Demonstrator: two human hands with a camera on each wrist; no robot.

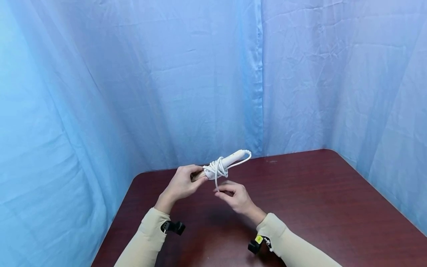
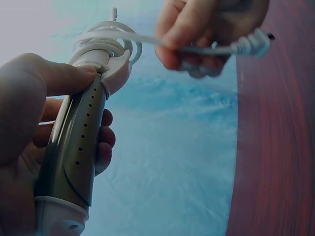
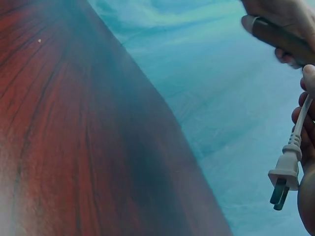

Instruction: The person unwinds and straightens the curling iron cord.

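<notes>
Curling iron (image 1: pixel 222 163), unlabelled, gripped in left hand (image 1: pixel 180 184); right hand (image 1: pixel 235 196) pinches its cord (image 2: pixel 147 42) near the plug (image 3: pixel 284 178).

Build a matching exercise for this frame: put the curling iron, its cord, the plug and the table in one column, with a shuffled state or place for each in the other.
Things:
1. curling iron
2. cord
3. plug
4. table

States or places:
A. dangles below the right hand
B. gripped by its barrel in the left hand
C. dark red wood, beneath both hands
D. looped in coils round the handle

Pairs: 1-B, 2-D, 3-A, 4-C
</notes>
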